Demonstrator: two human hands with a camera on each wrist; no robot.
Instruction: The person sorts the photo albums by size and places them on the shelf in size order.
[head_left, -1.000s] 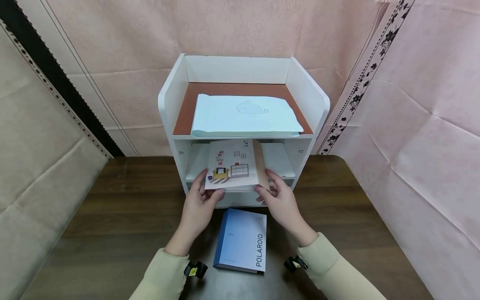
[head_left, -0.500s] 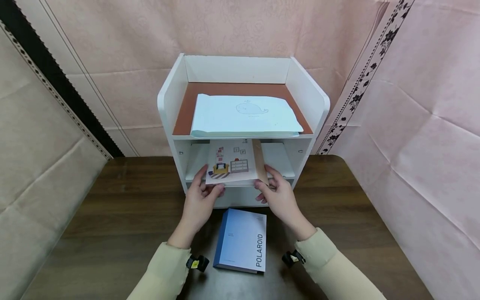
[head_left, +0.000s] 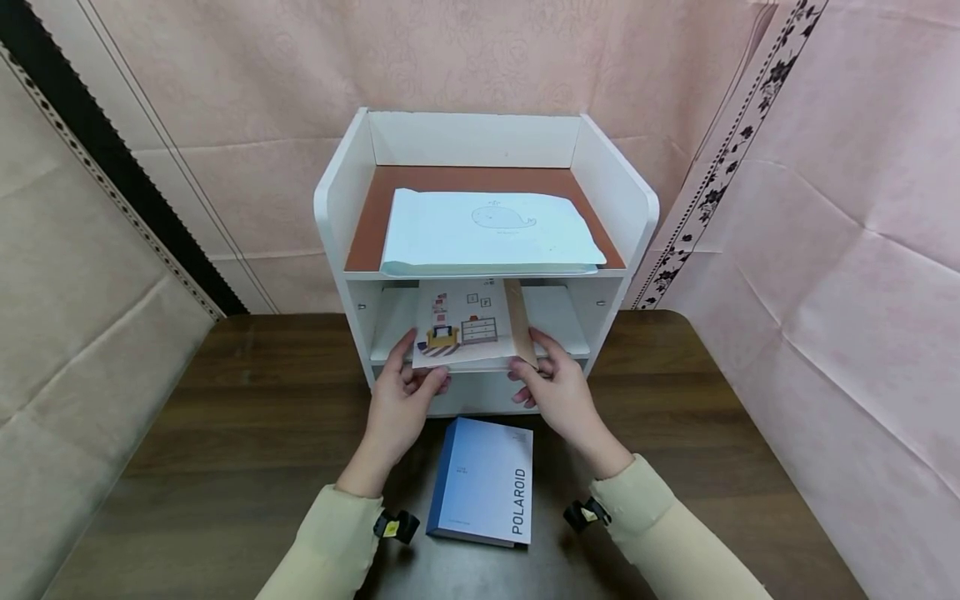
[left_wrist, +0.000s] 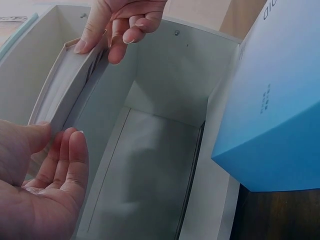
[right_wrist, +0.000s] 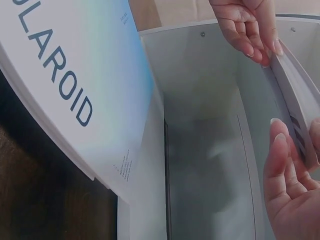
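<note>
Both hands pinch one book at its near corners: the left hand [head_left: 397, 410] at the left corner, the right hand [head_left: 557, 393] at the right, each with the thumb set against the curled fingers. Item held: an illustrated book [head_left: 471, 323], its pale cover printed with a yellow chair and a chest of drawers, a brown strip running along its right side. Location: middle compartment of a white shelf unit [head_left: 617, 187], far end beneath the upper board, near edge at the compartment's front. Contact between the book's underside and the shelf board [head_left: 558, 321] cannot be determined.

Upper level: brown base [head_left: 480, 177], bearing a light-blue booklet [head_left: 491, 237] marked with a line-drawn whale, lying flat, near edge at the front.

On the dark wooden table [head_left: 225, 442], between the forearms and near side of the unit, lies a thick blue book [head_left: 483, 482] lettered POLAROID, cover upward, just beside the unit's base. Both wrists carry black cameras [head_left: 396, 527] below pale green sleeves [head_left: 330, 533]. Pink patterned cloth [head_left: 480, 58] hangs at the far side.
</note>
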